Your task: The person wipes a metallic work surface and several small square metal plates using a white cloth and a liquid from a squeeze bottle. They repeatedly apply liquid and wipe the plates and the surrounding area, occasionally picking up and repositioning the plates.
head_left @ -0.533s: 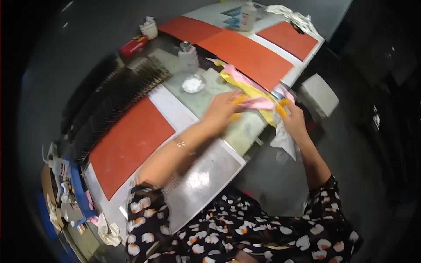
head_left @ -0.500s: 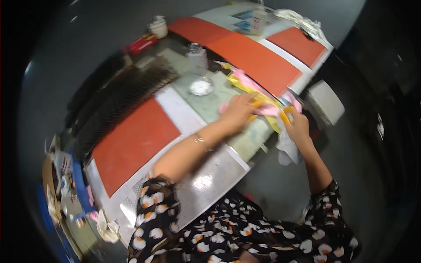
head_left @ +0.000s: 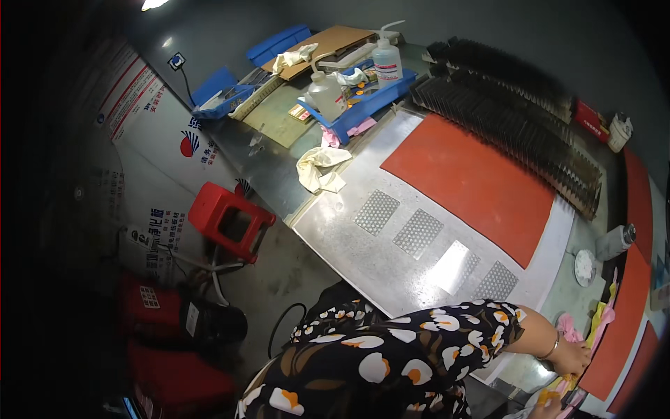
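At the lower right, my left hand (head_left: 571, 359) presses closed on a pink and yellow cloth (head_left: 597, 318), its fingertips bent into the folds. The cloth lies along the edge of an orange-red sheet (head_left: 614, 355). Closer to me, my right hand (head_left: 547, 406) shows only in part at the bottom edge, with orange covers on its pinched fingers. A bit of white cloth (head_left: 520, 413) shows beside it; most of that cloth is out of the picture. Beyond my left hand are a small dish of white stuff (head_left: 585, 268) and a clear bottle with a metal top (head_left: 617, 241).
A metal table (head_left: 328, 241) with several perforated patches carries another orange-red sheet (head_left: 467, 188). Behind it stands a black comb-like rack (head_left: 509, 126). A blue tray (head_left: 349, 124) holds squeeze bottles, near a crumpled cream glove (head_left: 321, 170). Left on the floor stands a red stool (head_left: 227, 220).
The view has swung to the left, so my hands and the cloth now sit at the lower right. My right hand is now mostly cut off. Both hands stay at the cloth.
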Motion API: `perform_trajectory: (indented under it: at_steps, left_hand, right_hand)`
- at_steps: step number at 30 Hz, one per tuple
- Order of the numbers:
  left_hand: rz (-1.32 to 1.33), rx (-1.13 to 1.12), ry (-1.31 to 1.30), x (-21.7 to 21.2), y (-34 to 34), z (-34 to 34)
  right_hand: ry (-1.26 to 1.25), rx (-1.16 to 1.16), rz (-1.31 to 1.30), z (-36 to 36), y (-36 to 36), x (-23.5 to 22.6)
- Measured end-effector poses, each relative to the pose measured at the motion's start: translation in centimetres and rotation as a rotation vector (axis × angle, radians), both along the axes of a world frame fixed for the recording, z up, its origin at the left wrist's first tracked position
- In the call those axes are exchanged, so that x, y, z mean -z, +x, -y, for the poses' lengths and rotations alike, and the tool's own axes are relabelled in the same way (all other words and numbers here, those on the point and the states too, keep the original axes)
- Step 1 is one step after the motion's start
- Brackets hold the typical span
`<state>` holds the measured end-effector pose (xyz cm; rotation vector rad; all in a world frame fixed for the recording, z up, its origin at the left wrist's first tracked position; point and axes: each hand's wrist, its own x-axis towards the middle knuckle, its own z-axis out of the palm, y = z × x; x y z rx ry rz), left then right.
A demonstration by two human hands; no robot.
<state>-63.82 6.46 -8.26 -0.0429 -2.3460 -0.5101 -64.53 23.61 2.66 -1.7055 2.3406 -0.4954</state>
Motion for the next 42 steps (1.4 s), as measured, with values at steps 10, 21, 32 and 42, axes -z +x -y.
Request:
perform_trajectory:
  at_steps: [10, 21, 32, 42]
  left_hand:
    - [-0.053, 0.075, 0.077, -7.6, 6.6, 0.4]
    - [0.492, -0.507, 0.338, -11.8, 40.6, -8.0]
    - [0.619, -0.641, 0.275, -10.5, 40.4, -8.6]
    - [0.599, -0.621, 0.289, -10.6, 40.6, -8.6]
  right_hand:
    - [-0.176, -0.037, 0.072, -2.0, 4.5, -2.7]
    - [-0.028, -0.447, 0.196, 8.6, 17.7, -6.6]
    - [0.064, -0.419, -0.025, 19.2, 23.0, -1.3]
    - [0.165, -0.28, -0.005, 17.6, 23.9, -1.0]
